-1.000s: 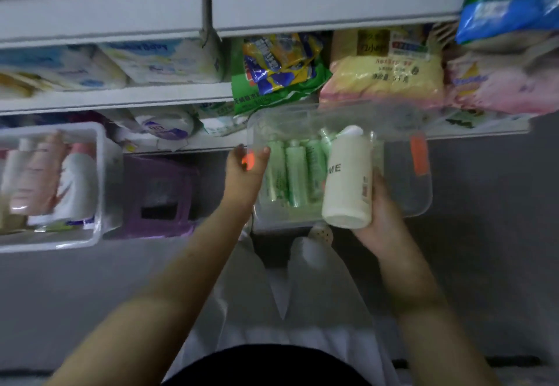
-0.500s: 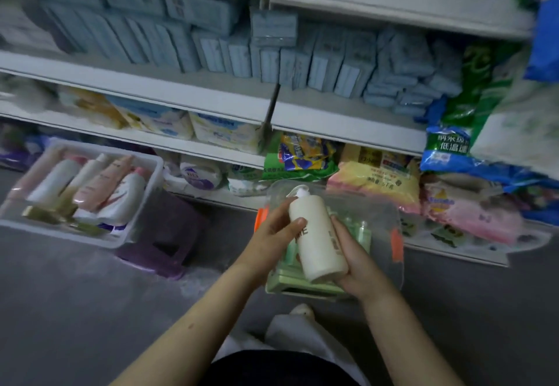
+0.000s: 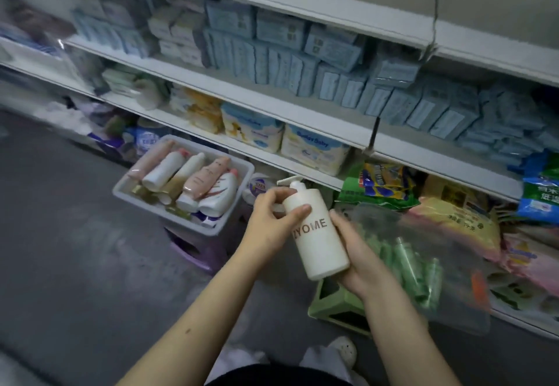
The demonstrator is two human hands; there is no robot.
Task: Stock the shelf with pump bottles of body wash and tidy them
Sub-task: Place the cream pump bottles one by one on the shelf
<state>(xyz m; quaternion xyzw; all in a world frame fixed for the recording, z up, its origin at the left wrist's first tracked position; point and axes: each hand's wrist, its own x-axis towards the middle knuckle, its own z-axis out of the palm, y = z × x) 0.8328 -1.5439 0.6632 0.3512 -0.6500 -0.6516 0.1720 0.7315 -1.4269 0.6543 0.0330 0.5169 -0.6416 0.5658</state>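
Fingers (image 3: 281,196) of the left hand (image 3: 269,225) curl round the neck and shoulder of a white pump bottle (image 3: 320,246), with one digit pressed on its front just above the lettering. The right hand (image 3: 357,255) cups the base from underneath and behind, its thumb lying along the bottle's side. Both hands have it firmly, tilted with the pump head (image 3: 290,180) toward the top of the frame, held in mid-air at centre frame and touching no shelf. To do this step well, I would keep the lower hand bearing the weight, use the upper hand only to steer, avoid pushing the pump down, and turn the lettering outward before setting the bottle upright. Just behind the right wrist sits a clear bin (image 3: 453,313), blurred, with green bottles (image 3: 408,267) in it, apparently resting on a green stool (image 3: 335,307). Left of centre, a white tub (image 3: 169,219) of lying bottles sits on a purple stool (image 3: 193,252). White shelves (image 3: 272,107) cross the frame diagonally: blue packs (image 3: 332,62) crowd the upper board, baby packs (image 3: 314,146) the next, and soft bags (image 3: 381,183) fill the lower right. No free spot for the bottle shows plainly, so packs may need shifting, and both stools crowd the floor near the feet.
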